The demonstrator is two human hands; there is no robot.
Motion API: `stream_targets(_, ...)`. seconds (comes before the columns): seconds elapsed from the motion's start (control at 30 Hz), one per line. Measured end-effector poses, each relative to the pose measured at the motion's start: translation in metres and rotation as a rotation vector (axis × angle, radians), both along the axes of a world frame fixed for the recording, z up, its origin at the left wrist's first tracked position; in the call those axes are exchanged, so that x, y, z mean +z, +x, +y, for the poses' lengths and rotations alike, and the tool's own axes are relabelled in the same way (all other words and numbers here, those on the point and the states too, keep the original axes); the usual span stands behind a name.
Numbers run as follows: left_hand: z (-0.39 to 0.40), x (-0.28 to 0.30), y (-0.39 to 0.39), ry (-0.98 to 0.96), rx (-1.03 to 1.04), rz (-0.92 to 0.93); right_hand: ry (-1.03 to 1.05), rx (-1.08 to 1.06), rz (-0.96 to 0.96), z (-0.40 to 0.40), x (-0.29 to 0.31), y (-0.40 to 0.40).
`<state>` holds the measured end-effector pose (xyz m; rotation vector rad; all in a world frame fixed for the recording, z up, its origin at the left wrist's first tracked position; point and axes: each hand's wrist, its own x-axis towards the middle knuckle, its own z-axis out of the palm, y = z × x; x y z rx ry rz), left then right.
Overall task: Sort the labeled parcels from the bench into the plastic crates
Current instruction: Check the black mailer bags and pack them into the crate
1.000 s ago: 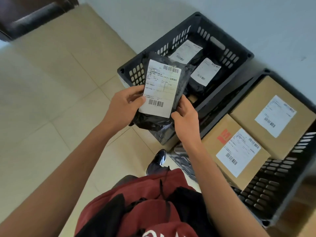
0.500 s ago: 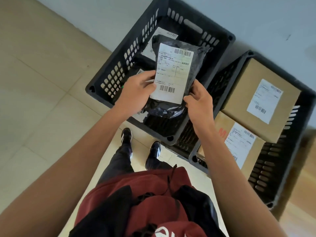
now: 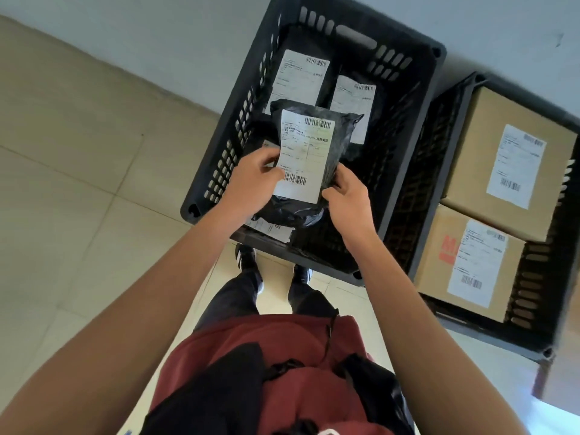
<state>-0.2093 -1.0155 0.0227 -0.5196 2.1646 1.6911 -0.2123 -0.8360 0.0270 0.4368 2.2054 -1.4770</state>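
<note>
A black plastic mailer parcel (image 3: pixel 334 142) with a white barcode label hangs over the left black crate (image 3: pixel 417 98). My left hand (image 3: pixel 254 180) grips its left edge with the thumb on the label. My right hand (image 3: pixel 350 196) holds its lower right edge. Inside that crate lie several more black labeled mailers (image 3: pixel 298 76). The right black crate (image 3: pixel 533 337) holds two brown cardboard boxes (image 3: pixel 489 142) with white labels.
Both crates stand on the beige tiled floor (image 3: pixel 78 158) against a pale wall (image 3: pixel 157 32). My shoes (image 3: pixel 246 259) are right at the left crate's near rim. A light surface edge shows at the lower right corner.
The view has tilted down and closed in on the left crate. Both hands have carried the black mailer forward and lower, from beside the crate's near corner to above its inside.
</note>
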Motion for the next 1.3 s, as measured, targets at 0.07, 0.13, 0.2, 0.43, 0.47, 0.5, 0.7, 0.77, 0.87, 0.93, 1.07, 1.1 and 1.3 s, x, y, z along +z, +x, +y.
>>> stream_targets(0.07, -0.007, -0.008, 0.003, -0.012, -0.018, -0.049, 0.002, 0.005, -0.044, -0.01, -0.009, 0.007)
stream_targets(0.13, -0.012, -0.016, 0.006, -0.017, -0.03, -0.112, 0.005, 0.01, -0.081, -0.018, -0.016, 0.014)
stream_targets(0.2, -0.015, -0.023, 0.008, -0.027, -0.033, -0.154, 0.016, 0.019, -0.109, -0.023, -0.022, 0.018)
stream_targets(0.43, -0.011, -0.032, 0.006, -0.013, -0.048, -0.194, 0.036, -0.012, -0.135, -0.023, -0.032, 0.017)
stream_targets(0.47, -0.009, -0.034, 0.004, -0.005, -0.054, -0.189, 0.039, -0.027, -0.125, -0.022, -0.032, 0.016)
stream_targets(0.5, -0.006, -0.034, 0.002, -0.002, -0.062, -0.185, 0.047, -0.04, -0.11, -0.019, -0.032, 0.015)
stream_targets(0.7, 0.015, -0.023, -0.032, -0.007, -0.157, -0.117, 0.103, -0.176, -0.022, -0.002, -0.032, -0.008)
stream_targets(0.77, 0.023, -0.018, -0.05, -0.008, -0.198, -0.07, 0.119, -0.231, 0.003, 0.002, -0.03, -0.023)
stream_targets(0.87, 0.037, -0.018, -0.084, 0.012, -0.23, -0.01, 0.131, -0.282, 0.052, 0.009, -0.026, -0.053)
stream_targets(0.93, 0.044, -0.021, -0.106, 0.03, -0.237, 0.008, 0.138, -0.317, 0.055, 0.014, -0.028, -0.073)
stream_targets(1.07, 0.055, -0.036, -0.137, 0.072, -0.225, 0.066, 0.151, -0.35, 0.047, 0.024, -0.041, -0.11)
stream_targets(1.1, 0.055, -0.039, -0.144, 0.077, -0.217, 0.069, 0.155, -0.347, 0.043, 0.026, -0.044, -0.118)
stream_targets(1.3, 0.067, -0.056, -0.168, 0.09, -0.177, 0.04, 0.163, -0.268, 0.012, 0.029, -0.057, -0.146)
